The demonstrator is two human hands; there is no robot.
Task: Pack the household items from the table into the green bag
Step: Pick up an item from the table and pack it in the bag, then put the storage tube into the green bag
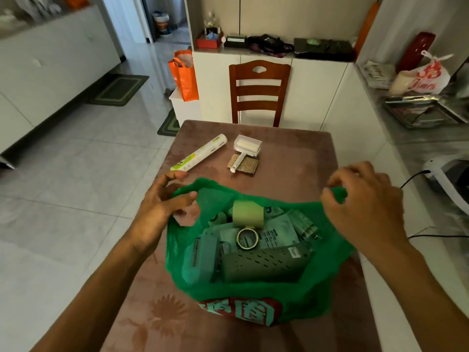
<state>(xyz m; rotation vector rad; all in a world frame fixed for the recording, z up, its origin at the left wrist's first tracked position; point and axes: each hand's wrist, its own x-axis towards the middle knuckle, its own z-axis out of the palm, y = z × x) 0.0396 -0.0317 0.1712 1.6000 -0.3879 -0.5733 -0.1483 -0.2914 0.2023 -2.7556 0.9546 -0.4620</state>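
Midway across the tabletop (291,153), the green bag (253,298) sits open, its handles gripped by the left hand (162,207) and right hand (365,201). Inside lie a tape roll (247,238) and boxes; beyond it, a long box (199,155) and lint roller (245,148) remain unpacked.

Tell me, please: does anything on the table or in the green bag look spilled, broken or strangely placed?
Nothing looks spilled or broken. The green bag is held open by the left hand and the right hand. The long box and the lint roller, lying on a woven pad, remain unpacked on the table.
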